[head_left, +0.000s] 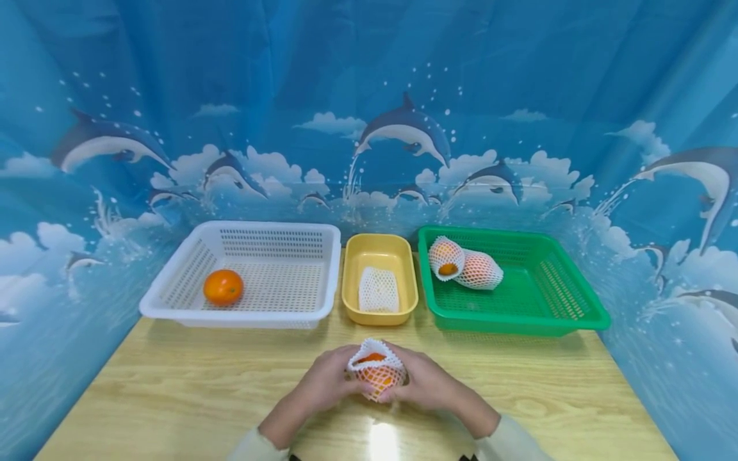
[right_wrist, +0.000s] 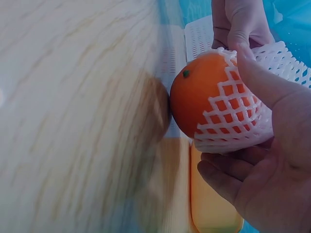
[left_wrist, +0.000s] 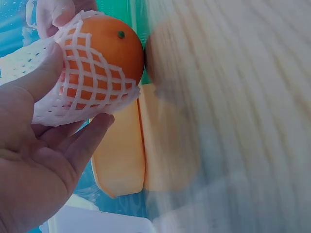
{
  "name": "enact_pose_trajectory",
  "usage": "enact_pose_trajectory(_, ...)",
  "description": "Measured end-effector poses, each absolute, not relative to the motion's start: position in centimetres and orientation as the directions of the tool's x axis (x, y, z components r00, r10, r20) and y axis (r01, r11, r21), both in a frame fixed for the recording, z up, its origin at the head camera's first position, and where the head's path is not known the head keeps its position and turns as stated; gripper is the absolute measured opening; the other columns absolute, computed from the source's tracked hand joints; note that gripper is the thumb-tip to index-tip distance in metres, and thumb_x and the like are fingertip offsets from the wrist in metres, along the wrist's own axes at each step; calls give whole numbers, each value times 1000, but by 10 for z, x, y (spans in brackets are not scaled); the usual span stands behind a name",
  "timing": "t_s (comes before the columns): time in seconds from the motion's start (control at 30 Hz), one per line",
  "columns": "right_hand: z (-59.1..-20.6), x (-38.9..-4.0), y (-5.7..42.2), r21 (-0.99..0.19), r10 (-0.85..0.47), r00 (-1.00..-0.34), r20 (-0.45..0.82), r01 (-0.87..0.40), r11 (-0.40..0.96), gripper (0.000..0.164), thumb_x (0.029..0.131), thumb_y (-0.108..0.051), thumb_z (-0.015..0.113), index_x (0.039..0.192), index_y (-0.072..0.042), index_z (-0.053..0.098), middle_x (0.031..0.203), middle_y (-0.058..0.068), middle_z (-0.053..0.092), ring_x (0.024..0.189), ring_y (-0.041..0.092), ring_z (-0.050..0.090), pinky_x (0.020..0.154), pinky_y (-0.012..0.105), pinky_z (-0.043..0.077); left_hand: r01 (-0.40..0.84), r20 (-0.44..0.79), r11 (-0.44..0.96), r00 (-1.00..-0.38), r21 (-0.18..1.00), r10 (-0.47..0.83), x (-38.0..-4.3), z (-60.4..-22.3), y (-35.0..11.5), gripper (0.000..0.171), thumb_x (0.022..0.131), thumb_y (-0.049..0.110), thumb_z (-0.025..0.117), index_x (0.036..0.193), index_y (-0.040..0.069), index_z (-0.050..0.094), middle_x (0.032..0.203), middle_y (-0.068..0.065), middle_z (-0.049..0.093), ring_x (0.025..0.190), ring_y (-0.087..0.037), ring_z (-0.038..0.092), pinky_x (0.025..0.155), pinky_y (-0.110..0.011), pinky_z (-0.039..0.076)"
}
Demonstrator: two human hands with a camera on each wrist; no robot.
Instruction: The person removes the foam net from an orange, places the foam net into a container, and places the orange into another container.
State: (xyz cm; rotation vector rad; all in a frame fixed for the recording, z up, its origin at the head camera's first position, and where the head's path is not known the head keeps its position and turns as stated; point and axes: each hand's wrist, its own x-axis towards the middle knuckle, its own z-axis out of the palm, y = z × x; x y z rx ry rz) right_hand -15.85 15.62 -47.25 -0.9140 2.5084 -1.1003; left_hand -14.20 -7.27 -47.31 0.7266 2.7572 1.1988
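Here left grip (head_left: pixel 330 382), right grip (head_left: pixel 425 383) hold netted orange (head_left: pixel 377 376); table (head_left: pixel 190 384) spreads either side; yellow tray rim (head_left: pixel 379 318) beyond

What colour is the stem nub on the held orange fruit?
The stem nub is green, clearest in left wrist view.

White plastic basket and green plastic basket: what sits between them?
Head view: a yellow rounded-rectangular plastic tub, holding a flat white foam-mesh sleeve.

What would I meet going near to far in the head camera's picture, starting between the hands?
Round orange fruit in white foam netting, held by left hand and right hand → rectangular yellow plastic tub holding white foam net sleeve → blue dolphin-print curtain.
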Motion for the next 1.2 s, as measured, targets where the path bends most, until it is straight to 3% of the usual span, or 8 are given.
enact_pose_trajectory(0.2, -473, -159, 156, -735, -638, -770, 17, -442, 514, 92, 78, -50, 76, 149, -7, 36, 144, 8, 50, 129, 26, 49, 108, 50, 38, 509, 245, 665, -856, 547, 455, -141, -469, -73, 39, 71, 24, 84, 104, 9, 71, 104, -5, 73, 94, -20, 69, 84, -35, 56)
enact_pose_trajectory(0.33, -471, -158, 157, -728, -631, -775, 17, -442, 523, 95, 75, -47, 79, 149, -6, 36, 144, 8, 49, 129, 27, 48, 108, 50, 38, 567, 328, 701, -823, 432, 464, -141, -467, -72, 23, 71, 21, 83, 89, 11, 72, 91, -2, 74, 81, -17, 70, 74, -30, 57)
enact_pose_trajectory(0.4, -471, -158, 157, -724, -628, -778, 19, -445, 528, 93, 75, -47, 79, 149, -9, 38, 143, 5, 51, 127, 24, 51, 107, 48, 40, 563, 331, 707, -825, 428, 457, -140, -467, -71, 21, 72, 24, 82, 87, 13, 72, 88, -1, 74, 79, -15, 69, 72, -30, 57)
enact_pose_trajectory(0.57, -472, -158, 159, -721, -631, -775, 36, -457, 521, 79, 77, -51, 76, 143, -17, 48, 130, -3, 60, 113, 13, 58, 99, 38, 48, 521, 276, 693, -853, 499, 443, -139, -466, -72, 32, 75, 26, 81, 100, 9, 72, 100, -6, 73, 90, -20, 69, 82, -36, 56)
enact_pose_trajectory(0.77, -471, -158, 161, -713, -645, -763, 52, -480, 511, 68, 79, -50, 73, 134, -16, 56, 118, -7, 66, 104, 8, 61, 93, 32, 51, 460, 189, 635, -874, 621, 449, -139, -470, -72, 55, 75, 35, 80, 122, 10, 64, 123, -8, 65, 112, -25, 62, 96, -44, 50)
enact_pose_trajectory(1.2, -465, -159, 162, -712, -603, -788, 122, -493, 500, 43, 87, -35, 70, 126, -16, 66, 125, -2, 65, 112, 15, 62, 96, 34, 51, 458, 157, 619, -864, 637, 478, -138, -475, -72, 67, 75, 38, 81, 133, 15, 56, 133, -3, 59, 119, -23, 57, 100, -45, 47)
